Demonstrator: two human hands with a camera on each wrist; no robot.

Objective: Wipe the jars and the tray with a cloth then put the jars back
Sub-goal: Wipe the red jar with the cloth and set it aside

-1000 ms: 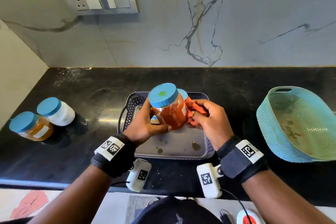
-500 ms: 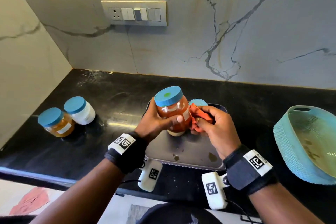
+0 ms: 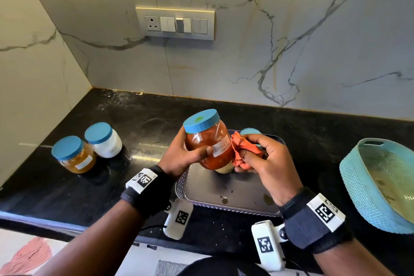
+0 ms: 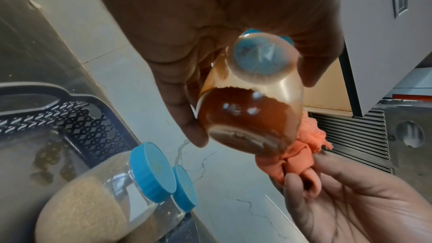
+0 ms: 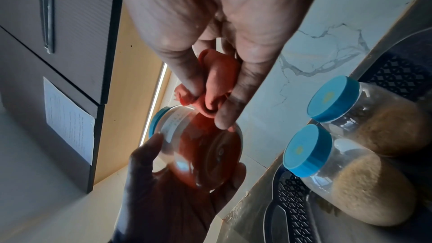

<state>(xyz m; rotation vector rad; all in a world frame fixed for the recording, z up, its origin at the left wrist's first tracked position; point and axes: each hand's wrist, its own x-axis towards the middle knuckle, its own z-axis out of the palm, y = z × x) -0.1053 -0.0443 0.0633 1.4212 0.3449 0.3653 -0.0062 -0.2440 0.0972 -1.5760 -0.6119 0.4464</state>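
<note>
While the left hand (image 3: 183,154) grips the chilli jar (image 3: 209,143) above the tray (image 3: 226,195), lid tilted up and away to the left, the right hand (image 3: 266,163) pinches the bunched orange cloth (image 3: 245,148) against its right flank. Jar's long axis leans; cloth sits right, touching the wall.

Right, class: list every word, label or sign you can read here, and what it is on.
"CHILLI POWDER": handwritten white label on the blue-lidded clear jar of red powder.
Labels on the amber-filled jar and white-filled jar: too blurred.
Paper sheet on the dark cabinet: too small.
</note>
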